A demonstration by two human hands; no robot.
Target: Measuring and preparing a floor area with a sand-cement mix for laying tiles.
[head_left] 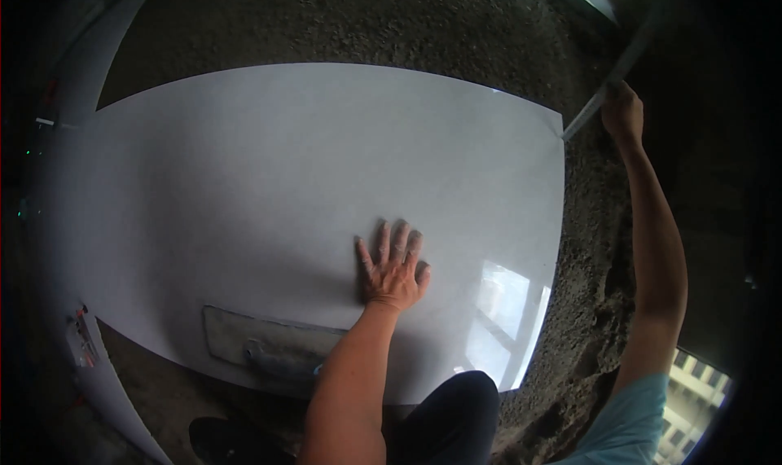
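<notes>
My left hand (393, 274) lies palm down, fingers spread, on a large glossy white slab (244, 164). My right hand (622, 111) grips a long, thin, pale straight bar (631, 54) at the slab's far right; the bar's lower end meets the slab's corner, and its upper part fades into shadow. A rectangular flat trowel (232, 331) rests on the slab's near edge, partly hidden behind my left forearm.
Rough grey ground (342, 25) surrounds the slab. Along the left are other pale slabs (130, 416), with a small orange-and-grey item (83, 339) on one. My dark-clothed knee (456, 408) is at the near edge. A building facade (688, 400) shows at lower right.
</notes>
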